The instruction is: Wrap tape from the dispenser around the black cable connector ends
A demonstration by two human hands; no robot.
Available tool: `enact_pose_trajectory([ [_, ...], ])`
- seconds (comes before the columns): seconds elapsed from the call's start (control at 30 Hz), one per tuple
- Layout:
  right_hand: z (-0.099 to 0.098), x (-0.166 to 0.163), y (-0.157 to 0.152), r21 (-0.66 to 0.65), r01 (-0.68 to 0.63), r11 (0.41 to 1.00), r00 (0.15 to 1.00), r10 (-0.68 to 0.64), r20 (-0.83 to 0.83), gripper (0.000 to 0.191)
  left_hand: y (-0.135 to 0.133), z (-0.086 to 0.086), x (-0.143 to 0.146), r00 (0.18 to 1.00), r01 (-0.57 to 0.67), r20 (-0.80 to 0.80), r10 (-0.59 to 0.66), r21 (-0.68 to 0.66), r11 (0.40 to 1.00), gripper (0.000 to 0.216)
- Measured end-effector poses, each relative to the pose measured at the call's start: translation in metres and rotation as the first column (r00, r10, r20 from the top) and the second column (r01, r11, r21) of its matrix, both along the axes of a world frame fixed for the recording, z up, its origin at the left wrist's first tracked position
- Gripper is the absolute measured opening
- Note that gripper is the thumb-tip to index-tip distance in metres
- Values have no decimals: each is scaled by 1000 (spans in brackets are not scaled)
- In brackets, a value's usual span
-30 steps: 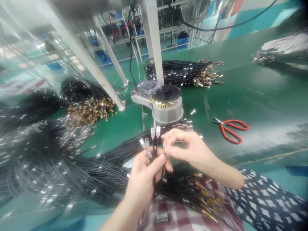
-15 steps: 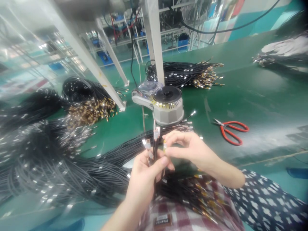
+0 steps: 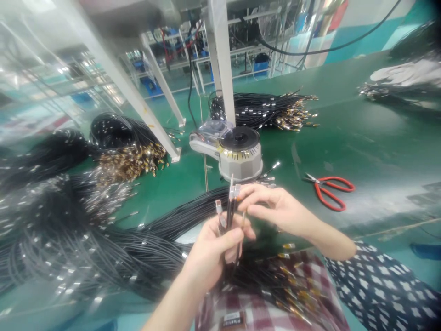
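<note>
Left hand: grip closed round several black cables, over the bench's near edge. Right hand: fingertips beside cable ends; cannot tell whether its grip pinches one.

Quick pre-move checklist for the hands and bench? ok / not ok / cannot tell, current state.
1. Left hand gripping the black cables: ok, ends stick up above the thumb.
2. Metal connectors level with each other: not ok, they stand at different heights.
3. Right hand at the connectors: ok, fingers right beside them.
4. What the right fingers pinch: cannot tell, small and blurred.
5. Red-handled scissors clear of both hands: ok, on the green table.
6. Tape dispenser upright: ok.
</note>
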State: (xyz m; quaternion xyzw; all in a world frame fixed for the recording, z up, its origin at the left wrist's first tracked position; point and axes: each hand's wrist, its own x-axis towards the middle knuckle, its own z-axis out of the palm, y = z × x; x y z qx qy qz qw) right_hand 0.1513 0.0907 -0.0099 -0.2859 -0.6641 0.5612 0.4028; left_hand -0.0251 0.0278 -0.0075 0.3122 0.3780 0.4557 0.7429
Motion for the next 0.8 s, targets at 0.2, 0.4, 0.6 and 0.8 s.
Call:
enact_pose_trajectory([
  [0.2,23,-1,-2,61,276,959,955,-281,99,11,-2,2,6,993,-59,-102,62,41,997,17],
  [0.4,28,-7,-5,35,299,954,952,-300,56,13,-7,1,10,967,-163,-187,174,75,984,18],
  [0.6,23,13,-4,9,292,957,953,-291,77,13,-8,12,-5,853,-482,-148,500,142,865,10],
  [0.8,26,17,-8,19,186,982,970,-187,157,14,-7,27,-13,868,-441,-191,458,123,889,14],
])
